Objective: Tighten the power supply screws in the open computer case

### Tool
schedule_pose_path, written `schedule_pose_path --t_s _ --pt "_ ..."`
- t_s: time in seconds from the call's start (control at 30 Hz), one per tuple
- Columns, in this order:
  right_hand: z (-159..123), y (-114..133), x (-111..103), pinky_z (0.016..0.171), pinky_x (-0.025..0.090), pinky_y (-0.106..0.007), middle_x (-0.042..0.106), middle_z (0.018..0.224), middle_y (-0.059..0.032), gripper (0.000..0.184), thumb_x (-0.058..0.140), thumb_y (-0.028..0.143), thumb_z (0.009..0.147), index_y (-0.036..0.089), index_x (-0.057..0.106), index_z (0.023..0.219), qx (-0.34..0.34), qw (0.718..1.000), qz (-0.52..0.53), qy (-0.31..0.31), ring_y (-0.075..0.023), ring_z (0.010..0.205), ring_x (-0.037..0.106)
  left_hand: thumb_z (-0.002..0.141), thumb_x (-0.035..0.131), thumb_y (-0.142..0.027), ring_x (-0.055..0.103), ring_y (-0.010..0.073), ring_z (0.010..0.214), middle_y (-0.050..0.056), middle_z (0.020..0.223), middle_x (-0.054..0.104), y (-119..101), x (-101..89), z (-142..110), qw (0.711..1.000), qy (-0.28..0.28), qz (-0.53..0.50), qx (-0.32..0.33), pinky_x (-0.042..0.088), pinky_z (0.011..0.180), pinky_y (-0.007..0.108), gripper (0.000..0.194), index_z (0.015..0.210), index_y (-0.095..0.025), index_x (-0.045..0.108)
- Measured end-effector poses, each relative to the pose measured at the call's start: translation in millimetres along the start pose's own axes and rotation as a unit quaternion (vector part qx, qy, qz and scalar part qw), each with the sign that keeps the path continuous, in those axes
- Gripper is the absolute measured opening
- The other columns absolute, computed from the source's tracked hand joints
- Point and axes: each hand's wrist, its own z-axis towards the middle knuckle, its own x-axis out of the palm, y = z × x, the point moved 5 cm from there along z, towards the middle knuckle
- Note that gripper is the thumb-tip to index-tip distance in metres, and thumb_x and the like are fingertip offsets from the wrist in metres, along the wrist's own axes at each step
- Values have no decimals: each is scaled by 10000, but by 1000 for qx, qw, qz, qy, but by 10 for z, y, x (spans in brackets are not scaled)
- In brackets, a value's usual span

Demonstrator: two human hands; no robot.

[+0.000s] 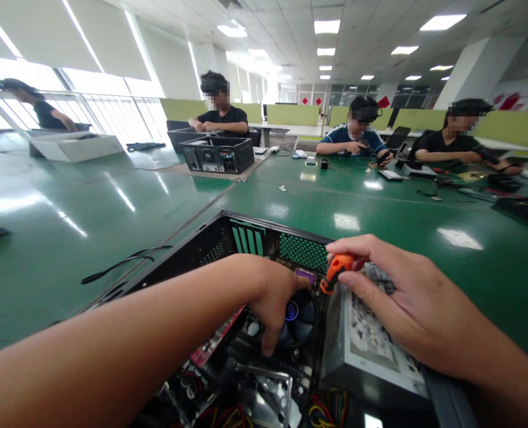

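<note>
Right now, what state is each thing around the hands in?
Left hand: spread over the fan, grip unclear
Right hand: closed on the orange tool
Orange tool: held, tilted
Computer case: open, insides showing
Fan: inside the case, blades look still
Black cable: lying on the green table

The bare left forearm (130, 330) comes in from the near left and stretches right and slightly far, crossing much of the near part of the scene. At the left wrist (242, 279) it bends, so the left hand (276, 297) drops with its back up, thumb (269, 343) pointing near and a finger reaching right; the other fingers are mostly hidden. From the near right, the right forearm (509, 365) slants far and left. The right hand (398, 288) is closed in a pinch, index finger above thumb, just beside the left one.
</note>
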Motion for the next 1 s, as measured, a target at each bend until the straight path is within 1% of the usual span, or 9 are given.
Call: schedule_pose_path --t_s 0.13,0.33,0.43,0.5,0.6,0.63,0.8,0.9,1.0 --pt "-2 19 15 874 459 -306 617 1154 -25 313 433 194 901 274 497 1196 -22 1000 -10 4 -174 1046 584 334 738 -334 475 354 1166 110 1373 438 -3 -6 -2 1000 -9 -4 -2 407 940 433 1183 1408 -255 248" --pt "2 -6 -8 739 487 -285 642 992 -32 184 564 286 845 252 575 1025 -11 1000 2 -8 -181 884 608 337 739 -345 510 355 1126 121 1339 475 25 20 13 1000 3 4 -17 442 895 444 1218 1423 -249 198" --pt "-5 -8 -4 813 478 -300 627 1084 -29 262 502 225 878 266 539 1134 -14 1000 1 -6 -180 973 594 337 745 -346 504 352 1133 130 1358 451 17 16 10 1000 8 3 -12 435 909 442 1227 1426 -239 191" --pt "-28 -2 -25 853 471 -301 613 1144 -23 335 482 194 884 277 497 1208 -23 999 3 -27 -177 1026 583 335 750 -337 499 353 1138 126 1369 438 18 12 2 1000 8 -2 -13 434 911 441 1236 1429 -242 184" --pt "-82 5 -75 842 487 -271 621 1142 2 383 511 181 869 309 480 1228 -34 997 37 -57 -162 996 608 332 755 -329 485 363 1151 119 1361 449 26 16 -2 1000 0 -9 -14 433 907 449 1257 1434 -238 158" --pt "-96 12 -81 836 493 -261 624 1139 11 387 516 178 866 322 480 1224 -40 997 54 -49 -158 994 612 332 756 -327 485 364 1150 116 1351 462 29 20 0 1000 -4 -10 -12 431 909 449 1253 1433 -234 165" --pt "-126 92 -43 905 476 -257 619 1183 29 413 498 144 868 330 454 1235 -101 989 89 65 -154 1099 573 342 757 -327 498 358 1130 77 1276 540 31 26 16 1000 -21 -8 4 416 927 422 1143 1388 -243 305" --pt "-115 100 -41 911 472 -245 623 1178 35 423 500 131 865 323 446 1238 -109 987 89 78 -143 1092 576 351 752 -323 507 356 1115 55 1256 556 19 27 16 1000 -13 -1 14 418 923 419 1043 1331 -266 399" --pt "-98 101 -31 916 456 -221 617 1179 29 421 497 126 866 304 443 1243 -118 985 98 85 -129 1092 569 365 745 -304 509 344 1115 44 1252 557 19 32 17 1000 -8 3 12 415 926 405 983 1299 -270 437"
